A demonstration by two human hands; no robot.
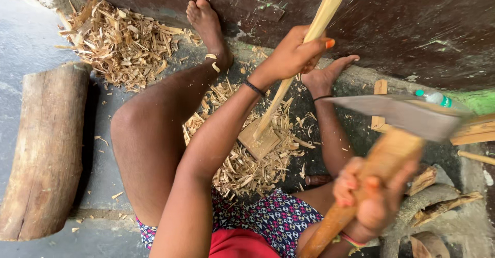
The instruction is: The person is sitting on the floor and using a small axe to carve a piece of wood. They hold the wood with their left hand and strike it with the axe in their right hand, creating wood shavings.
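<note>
**Hatchet raised over a pale stick**

The left hand (296, 54) clamps a smooth pale wooden stick (304, 51), standing tilted on a small square block (259, 142) amid curly shavings (242, 165). The right hand (368, 198) grips a blurred, wooden-handled hatchet (397, 129). A rough log (46, 149) lies leftward.

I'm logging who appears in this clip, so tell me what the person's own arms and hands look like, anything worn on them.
Both arms are bare, with no sleeves. The left hand has a thin black band round the wrist and orange-painted nails. The right hand shows the same orange nail polish and a red and yellowish bangle at the wrist. No gloves; I can make out no rings.
</note>
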